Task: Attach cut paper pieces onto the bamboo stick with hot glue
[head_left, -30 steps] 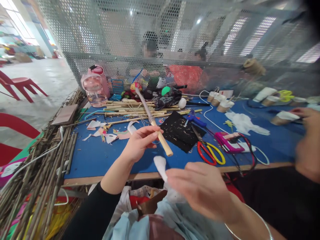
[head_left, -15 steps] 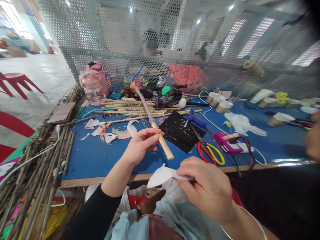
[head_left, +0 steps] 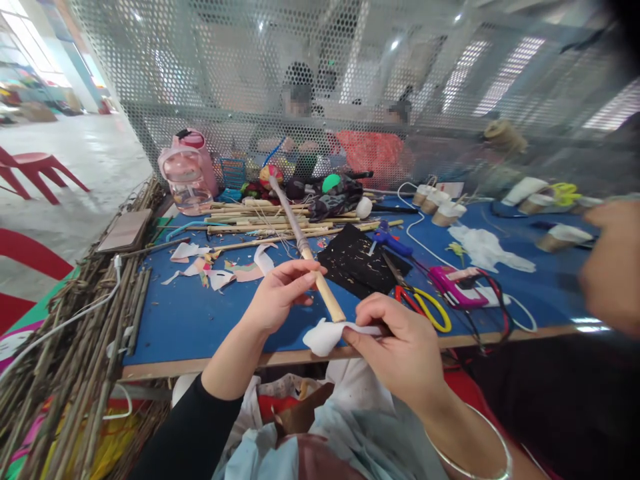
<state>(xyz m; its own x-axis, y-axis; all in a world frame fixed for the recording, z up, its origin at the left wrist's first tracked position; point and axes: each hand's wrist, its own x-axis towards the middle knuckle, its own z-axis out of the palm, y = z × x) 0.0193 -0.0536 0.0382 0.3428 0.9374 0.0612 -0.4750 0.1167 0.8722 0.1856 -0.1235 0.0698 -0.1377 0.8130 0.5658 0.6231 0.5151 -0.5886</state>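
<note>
My left hand (head_left: 277,297) is closed round a long bamboo stick (head_left: 300,243) that slants up and away over the blue table (head_left: 175,320); the stick's far end carries a coloured bit near the back. My right hand (head_left: 400,347) pinches a white piece of paper or cloth (head_left: 323,335) and holds it right under the stick's near end. Red and yellow scissors (head_left: 425,307) lie just beyond my right hand, next to a black sheet (head_left: 357,260).
A pile of bamboo sticks (head_left: 260,220) and paper scraps (head_left: 220,270) lie mid-table. A pink bottle (head_left: 187,170) stands back left. Bundled twigs (head_left: 75,347) line the left edge. A pink glue gun (head_left: 457,280) and paper cups (head_left: 443,203) sit right. Another person's blurred hand (head_left: 613,267) is at the right. People sit behind the mesh screen.
My right hand has risen with the white piece and brought it up to the stick's near end. My left hand has kept the stick almost still. The other person's hand at the right has shifted.
</note>
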